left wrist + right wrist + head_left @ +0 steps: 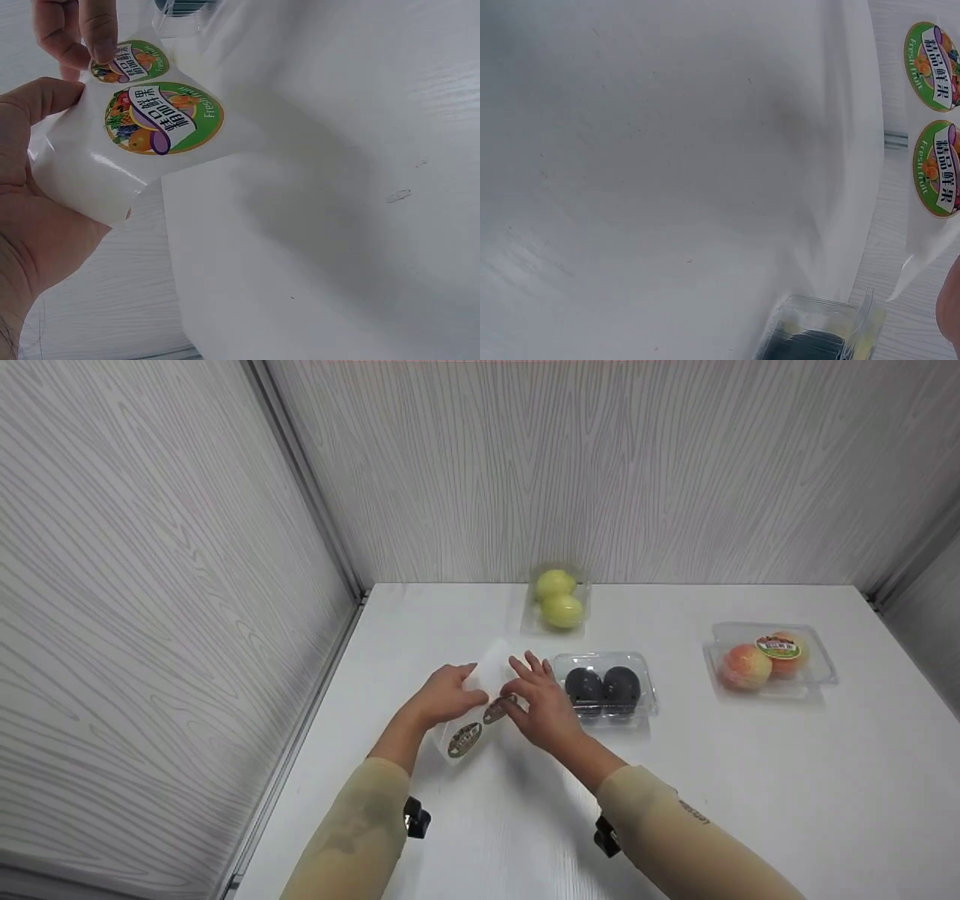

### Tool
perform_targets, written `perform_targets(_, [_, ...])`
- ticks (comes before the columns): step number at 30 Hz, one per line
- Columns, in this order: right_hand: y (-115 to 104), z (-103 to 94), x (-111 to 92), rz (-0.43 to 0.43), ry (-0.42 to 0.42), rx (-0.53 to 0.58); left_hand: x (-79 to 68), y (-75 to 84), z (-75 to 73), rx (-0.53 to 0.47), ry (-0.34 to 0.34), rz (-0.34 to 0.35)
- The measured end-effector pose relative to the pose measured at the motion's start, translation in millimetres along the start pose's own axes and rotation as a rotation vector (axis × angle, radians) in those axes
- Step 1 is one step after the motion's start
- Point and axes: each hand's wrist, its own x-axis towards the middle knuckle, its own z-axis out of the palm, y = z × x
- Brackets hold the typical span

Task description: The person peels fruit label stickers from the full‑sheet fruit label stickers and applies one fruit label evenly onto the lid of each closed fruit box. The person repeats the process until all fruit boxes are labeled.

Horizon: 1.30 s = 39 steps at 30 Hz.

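A white backing sheet (491, 664) carries two round fruit stickers with green rims and orange edges. My left hand (448, 694) grips the sheet at its left side, the thumb lying over its face. From the other side, my right hand (541, 709) pinches at the edge of the upper sticker (142, 61) with thumb and forefinger; its other fingers are spread. The lower sticker (165, 118) lies flat on the sheet. In the right wrist view both stickers show on the strip (922, 236), and only a bit of finger (949, 307) is visible.
Just right of my right hand stands a clear clamshell box (641, 660) with two dark round fruits. Behind it, near the back wall, is a box of two yellow-green fruits (561, 610). Farther right sits a labelled box with two red-yellow fruits (746, 666).
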Motion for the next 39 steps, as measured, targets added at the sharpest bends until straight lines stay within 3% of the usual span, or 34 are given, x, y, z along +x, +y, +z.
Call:
perform_targets(11, [1.6, 1.3, -1.8, -0.026, 0.026, -0.015, 0.6, 0.1, 2.2, 0.031, 0.045, -0.016])
perform_targets(20, [1.9, 2.8, -3.8, -0.064, 0.067, -0.028, 0.0, -0.6, 2.2, 0.100, 0.098, -0.090])
perform_targets(29, [1.3, 3.3, -5.5, -0.064, 0.066, -0.037, 1.3, -1.0, 4.6, 0.163, 0.179, -0.030])
perform_targets(34, [1.2, 3.6, -6.1, -0.051, 0.053, -0.061, 1.3, -1.4, 6.3, 0.237, 0.225, -0.022])
perform_targets(39, [2.1, 4.9, -7.7, -0.065, 0.058, -0.071, 3.3, -4.9, 7.6, 0.334, 0.276, 0.037])
